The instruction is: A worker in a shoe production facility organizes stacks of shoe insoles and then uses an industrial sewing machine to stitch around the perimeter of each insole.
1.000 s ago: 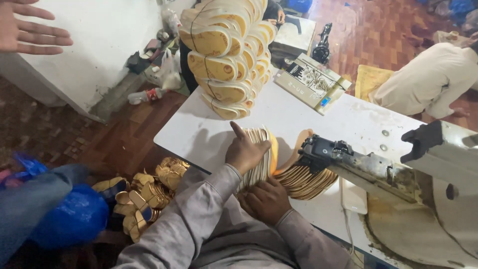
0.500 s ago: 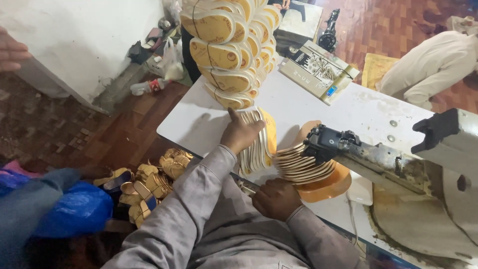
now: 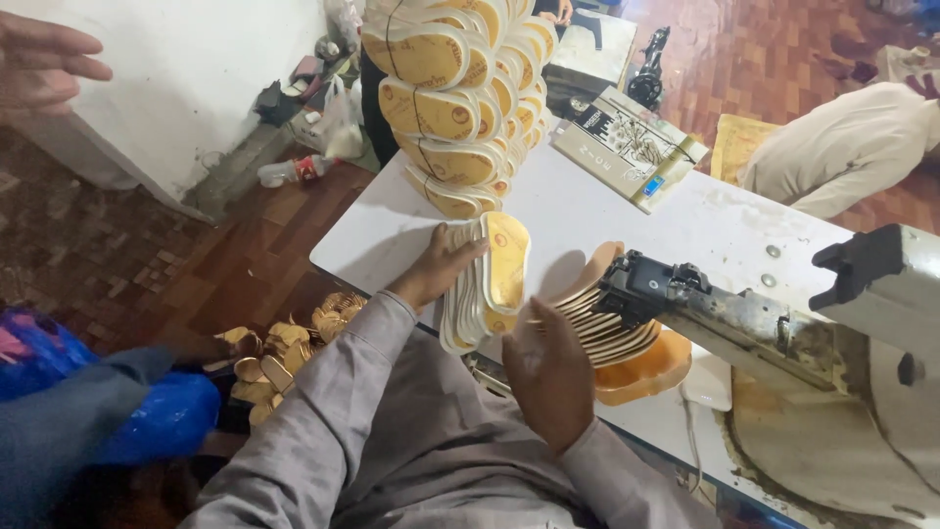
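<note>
My left hand [image 3: 431, 269] grips an upright stack of yellow and white shoe insoles [image 3: 487, 284] standing on edge on the white table [image 3: 392, 235]. My right hand [image 3: 550, 374] is raised just right of that stack, palm flat and holding nothing. Beneath it a fanned row of tan insoles [image 3: 602, 328] lies under the arm of a sewing machine [image 3: 774, 323]. A tall tied bundle of yellow insoles [image 3: 455, 98] stands at the back of the table, behind the stack.
A flat printed box [image 3: 627, 137] lies on the table's far side. Gold pieces [image 3: 284, 353] are heaped on the floor at left, beside a blue bag [image 3: 162, 421]. Another person's hand [image 3: 44, 64] shows top left; a person in beige [image 3: 842, 147] sits right.
My right hand has lifted from the table's near edge up to the stack. The left hand has tilted the stack, so a yellow insole face now shows.
</note>
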